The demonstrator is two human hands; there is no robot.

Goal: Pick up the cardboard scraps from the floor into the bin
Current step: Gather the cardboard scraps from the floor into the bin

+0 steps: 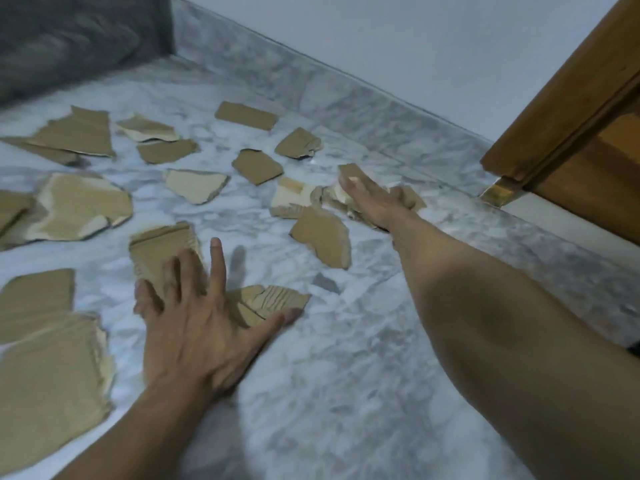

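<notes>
From the head view, the cardboard scraps (256, 166) lie scattered flat across the grey-white marble floor (346, 375). Most are on the left and in the middle, and they run from the near left edge back toward the skirting (346, 102) at the foot of the pale wall (415, 46).

The left hand (204, 320) is palm down on the floor with its fingers (216, 258) spread wide and straight, holding nothing. Several fingertips rest on a ridged scrap (156, 244). The thumb lies along the edge of a torn scrap (273, 299) just beside it. A large layered scrap (48, 382) lies to the left of this wrist, near but apart from it.

The right hand (370, 200) reaches farther out, toward the skirting, and lies on a small heap of crumpled scraps (349, 173) that shows on both sides of it. Its fingers stretch forward over the top piece. The hand is blurred, so I cannot tell whether it grips the heap or only presses on it. A brown scrap (322, 237) lies just beside the right forearm, on its left.

A dark grey cushioned piece of furniture (69, 39) fills the far left corner. A wooden panel (588, 109) with a brass-coloured foot (498, 194) stands at the right, against the wall.
</notes>
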